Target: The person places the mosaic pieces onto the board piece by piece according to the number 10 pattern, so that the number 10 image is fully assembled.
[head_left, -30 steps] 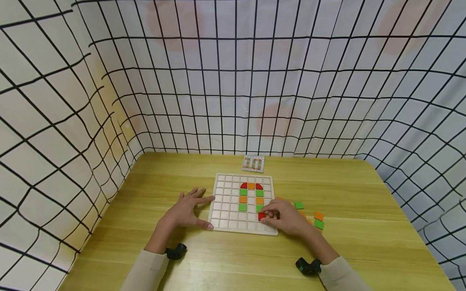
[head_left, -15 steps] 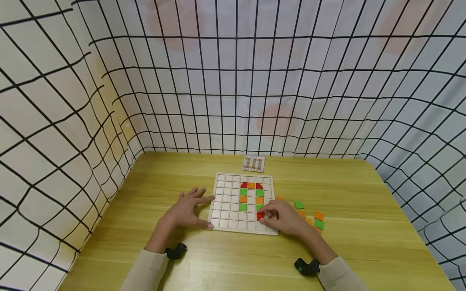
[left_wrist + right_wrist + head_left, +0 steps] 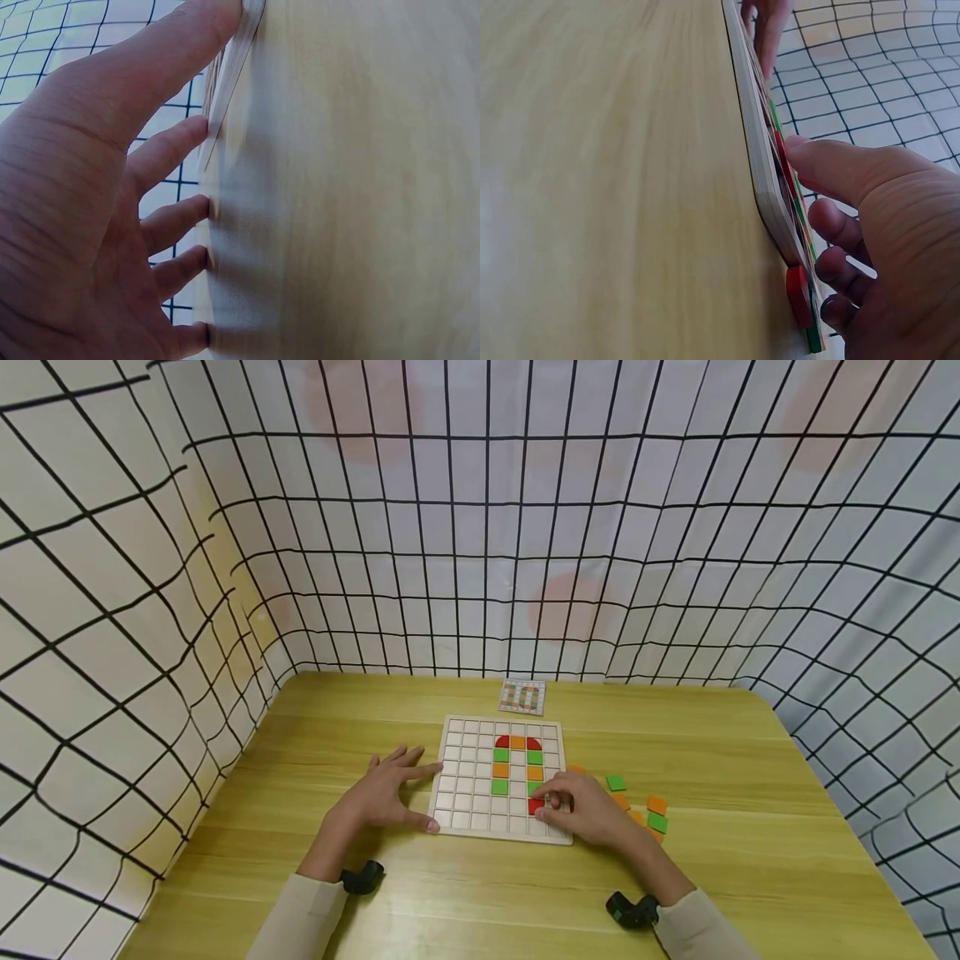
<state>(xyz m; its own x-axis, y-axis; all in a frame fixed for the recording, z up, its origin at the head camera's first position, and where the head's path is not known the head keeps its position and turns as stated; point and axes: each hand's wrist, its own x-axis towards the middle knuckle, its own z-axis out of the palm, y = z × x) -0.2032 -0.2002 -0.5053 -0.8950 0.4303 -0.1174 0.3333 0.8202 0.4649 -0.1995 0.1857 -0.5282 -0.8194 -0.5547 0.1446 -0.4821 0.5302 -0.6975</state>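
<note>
The pale wooden grid board lies on the table with red, orange and green tiles set in an arch on its right half. My left hand is spread beside it, thumb and index fingertips touching its left edge; the other fingertips rest on the table in the left wrist view. At the board's lower right, my right hand pinches a red tile just below the arch's right green tile. The right wrist view shows the thumb against this red tile, the other fingers curled.
Several loose orange and green tiles lie right of the board. Another red piece sits by the board's edge under the right hand. A small pattern card lies behind the board. Black-gridded white curtains surround the table.
My right hand has shifted slightly left, bringing the red tile into line under the green one. A bit of red seen by its palm a second ago is now hidden. The left hand stays still.
</note>
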